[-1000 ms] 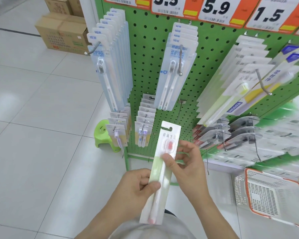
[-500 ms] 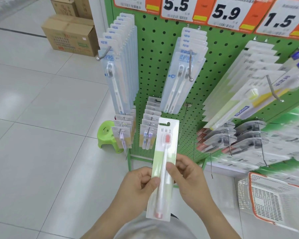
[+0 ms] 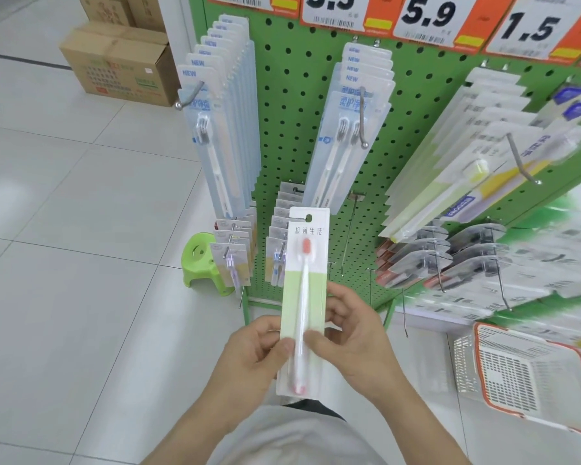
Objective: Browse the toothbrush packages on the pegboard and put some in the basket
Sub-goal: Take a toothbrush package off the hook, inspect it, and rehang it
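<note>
Toothbrush package stands upright in front of you, off the green pegboard, pinched at its lower half: your left hand presses a thumb on one edge and your right hand curls round the other. Your basket sits low at your right, well apart from both hands. My worry is the reach across: hand the slim card over to a one-hand pinch and it may twist out and land on the tiled floor, or snag the bare hooks just beyond it.
</note>
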